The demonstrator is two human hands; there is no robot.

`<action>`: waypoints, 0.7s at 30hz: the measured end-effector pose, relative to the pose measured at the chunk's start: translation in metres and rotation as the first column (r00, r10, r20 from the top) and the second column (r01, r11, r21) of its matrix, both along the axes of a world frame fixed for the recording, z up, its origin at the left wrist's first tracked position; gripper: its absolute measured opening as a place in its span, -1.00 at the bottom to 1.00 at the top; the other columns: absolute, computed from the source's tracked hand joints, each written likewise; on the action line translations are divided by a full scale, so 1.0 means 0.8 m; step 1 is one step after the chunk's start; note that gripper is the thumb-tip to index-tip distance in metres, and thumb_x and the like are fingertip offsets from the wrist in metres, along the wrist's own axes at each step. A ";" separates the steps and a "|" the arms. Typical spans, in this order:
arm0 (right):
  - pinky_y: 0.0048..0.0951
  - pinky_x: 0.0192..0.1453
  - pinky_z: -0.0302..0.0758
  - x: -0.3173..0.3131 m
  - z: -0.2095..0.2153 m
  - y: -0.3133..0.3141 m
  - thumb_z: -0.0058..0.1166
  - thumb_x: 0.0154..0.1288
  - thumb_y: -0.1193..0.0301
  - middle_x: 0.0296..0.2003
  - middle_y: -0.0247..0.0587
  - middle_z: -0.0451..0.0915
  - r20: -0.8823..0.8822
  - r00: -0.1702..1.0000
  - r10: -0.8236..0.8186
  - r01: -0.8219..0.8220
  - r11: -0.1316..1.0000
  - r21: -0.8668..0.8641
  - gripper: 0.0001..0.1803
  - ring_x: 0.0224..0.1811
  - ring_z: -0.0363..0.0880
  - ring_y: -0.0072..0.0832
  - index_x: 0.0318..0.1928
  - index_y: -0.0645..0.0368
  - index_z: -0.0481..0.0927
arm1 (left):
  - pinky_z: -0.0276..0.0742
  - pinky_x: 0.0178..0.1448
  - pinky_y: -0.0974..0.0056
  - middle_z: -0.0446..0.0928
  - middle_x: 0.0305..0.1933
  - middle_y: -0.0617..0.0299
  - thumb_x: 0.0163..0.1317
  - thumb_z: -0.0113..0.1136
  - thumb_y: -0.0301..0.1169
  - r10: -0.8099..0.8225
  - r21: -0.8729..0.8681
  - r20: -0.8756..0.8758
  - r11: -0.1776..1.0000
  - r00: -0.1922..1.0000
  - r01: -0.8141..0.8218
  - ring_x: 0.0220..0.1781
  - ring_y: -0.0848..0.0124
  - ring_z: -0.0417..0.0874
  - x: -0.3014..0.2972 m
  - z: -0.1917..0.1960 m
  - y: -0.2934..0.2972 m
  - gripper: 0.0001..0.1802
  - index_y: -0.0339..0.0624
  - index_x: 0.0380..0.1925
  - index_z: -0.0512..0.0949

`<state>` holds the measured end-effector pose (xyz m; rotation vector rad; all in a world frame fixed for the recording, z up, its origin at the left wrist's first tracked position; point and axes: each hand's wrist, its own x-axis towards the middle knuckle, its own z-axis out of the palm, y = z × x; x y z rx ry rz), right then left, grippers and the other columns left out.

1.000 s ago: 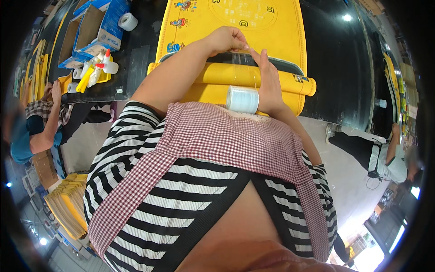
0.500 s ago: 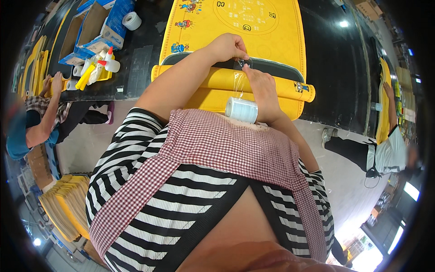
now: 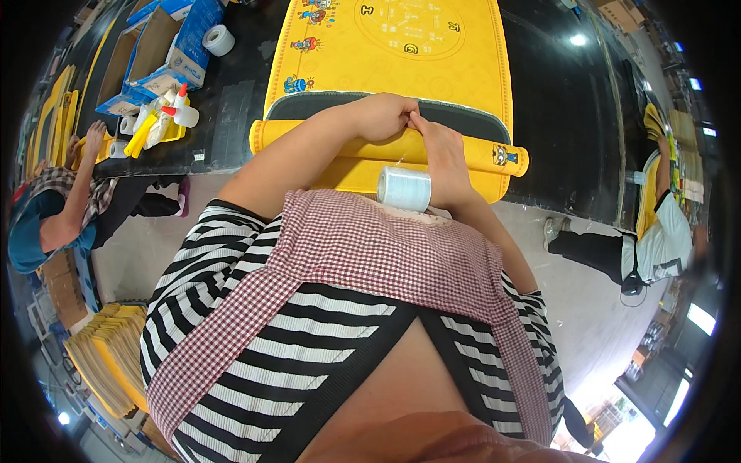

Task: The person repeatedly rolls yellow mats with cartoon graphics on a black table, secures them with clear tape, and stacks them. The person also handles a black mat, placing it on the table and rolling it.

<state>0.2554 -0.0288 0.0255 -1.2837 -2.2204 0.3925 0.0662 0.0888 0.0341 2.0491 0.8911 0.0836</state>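
yellow mat | rolled at near desk edge | left hand, right hand pinched closed on roll | white spool beside

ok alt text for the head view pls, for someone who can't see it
Seen from above, a person's left hand and right hand meet on a rolled yellow mat at the edge of a black table. A pale blue spool of thread sits by the right wrist, above a checked apron.
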 end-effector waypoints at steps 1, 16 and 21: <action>-0.02 0.44 0.24 0.000 0.003 0.005 0.35 0.18 0.04 0.24 0.10 0.55 0.014 1.000 0.003 -0.003 1.000 -0.008 -0.01 0.31 0.47 0.02 0.51 0.29 0.26 | 0.59 0.21 0.10 0.72 0.06 -0.07 0.46 0.06 -0.41 -0.007 0.007 0.001 1.000 1.000 0.007 0.08 -0.01 0.72 0.000 0.000 0.000 -0.73 -0.16 0.06 0.64; -0.18 0.45 0.43 0.017 0.001 0.118 0.36 0.25 0.29 0.20 -0.03 0.63 -0.014 1.000 0.008 -0.013 0.937 -0.350 -0.15 0.30 0.55 -0.10 0.52 0.11 0.34 | 0.59 0.12 -0.02 0.70 -0.01 -0.02 0.25 0.33 -0.47 0.299 0.507 0.108 0.804 0.948 -0.311 0.02 -0.05 0.69 -0.063 0.003 -0.027 -0.50 -0.16 0.21 0.51; -0.44 0.16 0.63 0.021 0.004 0.189 0.24 0.41 0.48 0.01 -0.28 0.71 -0.419 0.887 -0.193 -0.180 0.691 -0.700 -0.60 0.02 0.69 -0.45 0.24 0.15 0.63 | 0.37 0.40 -0.19 0.53 0.30 -0.05 0.18 0.42 -0.31 0.164 0.796 0.142 0.567 0.976 -0.211 0.30 -0.02 0.55 -0.064 -0.011 -0.079 -0.29 -0.20 0.34 0.42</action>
